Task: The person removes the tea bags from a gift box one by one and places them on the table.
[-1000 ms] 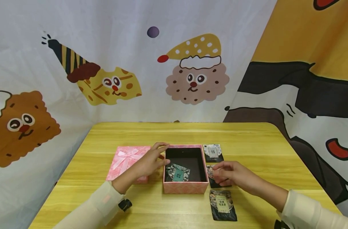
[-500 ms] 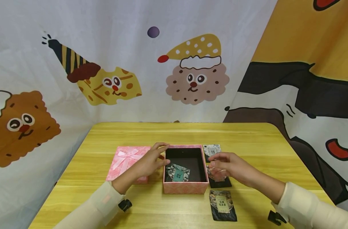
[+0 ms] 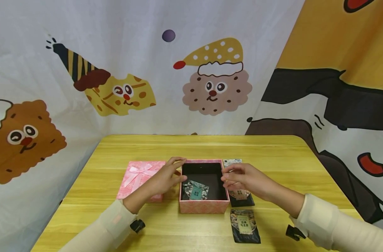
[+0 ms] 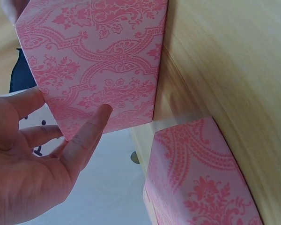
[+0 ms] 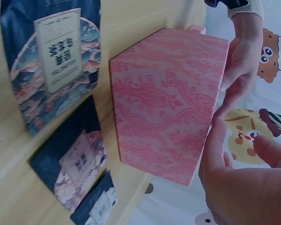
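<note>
A pink patterned gift box (image 3: 204, 207) stands uncovered mid-table, its inside dark. One tea packet (image 3: 196, 190) with a green label lies tilted inside it. My left hand (image 3: 164, 180) rests at the box's left side; in the left wrist view its fingers touch the outer wall and rim. At the right rim is my right hand (image 3: 249, 180), fingers loosely bent and nothing between them. Beside the box lie a front tea packet (image 3: 245, 227), a middle tea packet (image 3: 243, 200) partly under the right hand's outline, and a back tea packet (image 3: 232, 161), mostly hidden.
Left of the box sits its pink lid (image 3: 136, 175) with a ribbon bow, partly covered by the left forearm. The wooden table (image 3: 166, 147) ends at a cartoon-printed cloth (image 3: 169, 122) behind.
My right hand has moved left and slightly away from me, from over the middle tea packet to the box's right rim. The left hand, box and packets keep their places.
</note>
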Demonstrator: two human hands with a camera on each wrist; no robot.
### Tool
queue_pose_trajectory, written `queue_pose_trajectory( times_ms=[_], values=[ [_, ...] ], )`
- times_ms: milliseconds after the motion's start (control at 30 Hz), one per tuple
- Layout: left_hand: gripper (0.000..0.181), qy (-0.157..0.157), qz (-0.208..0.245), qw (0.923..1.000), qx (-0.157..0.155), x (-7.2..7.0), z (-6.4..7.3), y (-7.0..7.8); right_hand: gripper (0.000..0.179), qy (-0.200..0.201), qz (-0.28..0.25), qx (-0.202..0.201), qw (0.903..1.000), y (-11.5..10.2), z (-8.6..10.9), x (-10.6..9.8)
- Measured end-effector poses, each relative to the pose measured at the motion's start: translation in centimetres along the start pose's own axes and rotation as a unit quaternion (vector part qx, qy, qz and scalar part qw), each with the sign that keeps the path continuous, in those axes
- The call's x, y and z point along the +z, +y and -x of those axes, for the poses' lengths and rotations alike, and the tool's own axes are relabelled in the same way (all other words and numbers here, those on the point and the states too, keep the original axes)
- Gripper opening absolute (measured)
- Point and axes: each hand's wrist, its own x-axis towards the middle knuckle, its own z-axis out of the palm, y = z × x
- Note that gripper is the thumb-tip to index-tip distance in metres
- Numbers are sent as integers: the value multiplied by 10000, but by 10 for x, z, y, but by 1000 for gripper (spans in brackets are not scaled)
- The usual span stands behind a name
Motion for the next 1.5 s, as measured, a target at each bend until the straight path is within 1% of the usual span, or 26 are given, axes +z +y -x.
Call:
queue_pose_trajectory(
  times_ms=[333, 467, 567, 800, 1033, 1300, 1400, 1500],
  values=[
    [67, -6, -15, 10000, 21, -1, 1, 1, 54, -63, 42, 29, 10000, -7, -12, 13],
    [67, -12, -23, 10000, 64, 0, 1, 1, 64, -6, 191, 67, 9998, -10, -18, 19],
    [66, -19, -28, 9999, 95, 0, 0, 1, 68, 13, 229, 108, 9997, -12, -23, 23],
    [66, -24, 40, 10000, 79, -1, 0, 1, 66, -4, 264, 150, 9995, -14, -32, 34],
    [65, -38, 98, 9999, 116, -1, 0, 1, 73, -10, 293, 410, 9987, -14, -44, 44],
    [63, -51, 128, 9998, 123, -1, 0, 0, 82, -65, 615, 753, 9952, -11, -59, 55],
    [64, -50, 100, 9998, 148, -1, 0, -1, 81, 2, 729, 866, 9936, -9, -64, 60],
    [64, -40, 64, 9997, 227, -1, 0, -2, 77, 98, 985, 909, 9909, -7, -68, 64]
  ],
)
